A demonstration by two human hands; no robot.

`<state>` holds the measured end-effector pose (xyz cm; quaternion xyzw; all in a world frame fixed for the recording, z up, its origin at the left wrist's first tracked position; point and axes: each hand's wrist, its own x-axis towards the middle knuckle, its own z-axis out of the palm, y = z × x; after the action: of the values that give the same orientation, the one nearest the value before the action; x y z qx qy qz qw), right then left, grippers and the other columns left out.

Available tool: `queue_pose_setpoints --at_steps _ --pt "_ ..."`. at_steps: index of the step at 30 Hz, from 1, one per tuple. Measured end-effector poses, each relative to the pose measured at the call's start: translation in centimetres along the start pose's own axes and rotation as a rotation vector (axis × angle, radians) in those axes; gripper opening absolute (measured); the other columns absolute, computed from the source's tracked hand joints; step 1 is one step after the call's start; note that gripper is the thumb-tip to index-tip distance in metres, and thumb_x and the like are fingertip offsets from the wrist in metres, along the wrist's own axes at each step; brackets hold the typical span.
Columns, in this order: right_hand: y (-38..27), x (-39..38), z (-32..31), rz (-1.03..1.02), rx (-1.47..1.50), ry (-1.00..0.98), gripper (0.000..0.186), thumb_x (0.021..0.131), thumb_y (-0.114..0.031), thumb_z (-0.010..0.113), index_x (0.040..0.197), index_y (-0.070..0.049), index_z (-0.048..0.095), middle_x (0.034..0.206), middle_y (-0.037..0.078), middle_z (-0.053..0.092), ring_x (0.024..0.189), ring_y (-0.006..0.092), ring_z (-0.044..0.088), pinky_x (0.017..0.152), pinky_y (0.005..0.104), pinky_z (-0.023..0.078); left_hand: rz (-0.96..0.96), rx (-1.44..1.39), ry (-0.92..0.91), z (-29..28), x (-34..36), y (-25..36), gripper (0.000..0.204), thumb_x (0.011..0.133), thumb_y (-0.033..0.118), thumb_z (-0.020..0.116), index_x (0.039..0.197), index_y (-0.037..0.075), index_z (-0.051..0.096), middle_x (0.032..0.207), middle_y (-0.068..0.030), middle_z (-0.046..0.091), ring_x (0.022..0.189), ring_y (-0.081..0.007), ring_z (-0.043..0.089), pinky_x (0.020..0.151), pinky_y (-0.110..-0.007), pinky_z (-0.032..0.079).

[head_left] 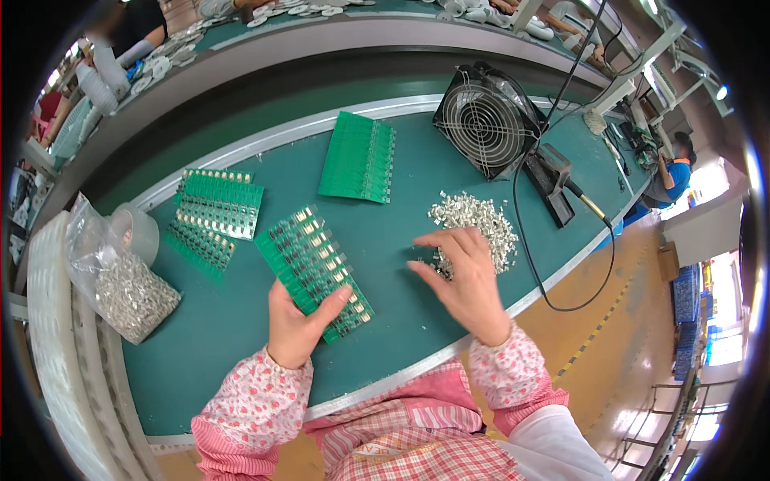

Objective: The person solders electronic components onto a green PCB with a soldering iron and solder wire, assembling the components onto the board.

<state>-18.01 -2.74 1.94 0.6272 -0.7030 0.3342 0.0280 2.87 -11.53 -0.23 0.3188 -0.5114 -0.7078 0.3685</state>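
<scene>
My left hand (295, 327) grips the lower edge of a green circuit board panel (298, 268), thumb on top. Small white connectors line the panel's right side, among dark components. My right hand (467, 280) hovers at the near left side of a heap of small white connectors (491, 228). Its thumb and forefinger are apart, with nothing visible between them; the other fingers are partly hidden. Beyond the held panel lies a stack of green panels (345, 156) with no white connectors showing. At the left, several panels carrying white connectors (220, 204) overlap one another.
A black fan with a wire grille (484, 120) stands at the far right. Beside it a soldering iron (589, 204) rests in its black holder (549, 184), its cable looping over the table edge. A clear bag of small parts (136, 297) and a translucent tape roll (136, 228) sit at the left.
</scene>
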Motion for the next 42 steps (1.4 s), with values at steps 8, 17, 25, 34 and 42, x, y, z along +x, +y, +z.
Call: queue_pose_setpoints --at_steps 8,17,25,34,42 --pt "0.7 -0.6 0.2 -0.126 -0.025 -0.026 0.015 0.073 -0.004 0.071 0.085 -0.004 0.063 0.088 0.005 0.065 0.081 0.0236 0.057 0.076 0.0325 0.045 -0.006 -0.089 -0.009 0.2 0.1 -0.4 0.031 0.078 -0.003 0.069 0.106 0.001 0.055 0.094 -0.0051 0.064 0.082 -0.0112 0.062 0.072 -0.026 0.052" --pt "-1.6 0.2 2.4 0.457 0.880 -0.263 0.014 0.085 -0.009 0.066 0.092 0.001 0.061 0.087 0.006 0.067 0.073 0.0113 0.062 0.069 0.0238 0.049 -0.035 -0.048 -0.029 0.2 0.0 0.1 0.028 0.079 0.000 0.069 0.104 0.000 0.057 0.094 -0.0048 0.064 0.082 -0.0103 0.062 0.071 -0.025 0.052" --pt "-2.5 -0.1 2.7 0.642 1.161 -0.306 0.019 0.087 -0.010 0.064 0.100 0.003 0.065 0.092 0.007 0.066 0.082 0.0111 0.061 0.073 0.0240 0.051 -0.060 -0.021 -0.042 0.1 -0.2 0.1 0.025 0.080 0.001 0.069 0.103 -0.002 0.058 0.094 -0.0051 0.065 0.081 -0.0098 0.062 0.070 -0.025 0.052" --pt "-1.8 -1.0 2.1 0.069 0.495 -0.230 0.017 0.078 -0.003 0.067 0.095 -0.007 0.068 0.086 0.008 0.063 0.076 0.0217 0.060 0.067 0.0302 0.049 0.068 -0.088 0.133 -1.6 1.1 1.5 0.023 0.080 0.000 0.068 0.101 0.000 0.058 0.094 -0.0056 0.065 0.080 -0.0118 0.063 0.073 -0.026 0.051" --pt "-4.0 -0.8 3.9 -0.174 0.253 -0.216 0.023 0.074 -0.005 0.071 0.096 -0.008 0.067 0.081 0.006 0.062 0.075 0.0235 0.059 0.064 0.0324 0.049 0.129 -0.116 0.176 -2.6 1.7 1.6 0.024 0.080 0.002 0.068 0.102 0.001 0.057 0.093 -0.0050 0.064 0.080 -0.0111 0.062 0.073 -0.026 0.051"
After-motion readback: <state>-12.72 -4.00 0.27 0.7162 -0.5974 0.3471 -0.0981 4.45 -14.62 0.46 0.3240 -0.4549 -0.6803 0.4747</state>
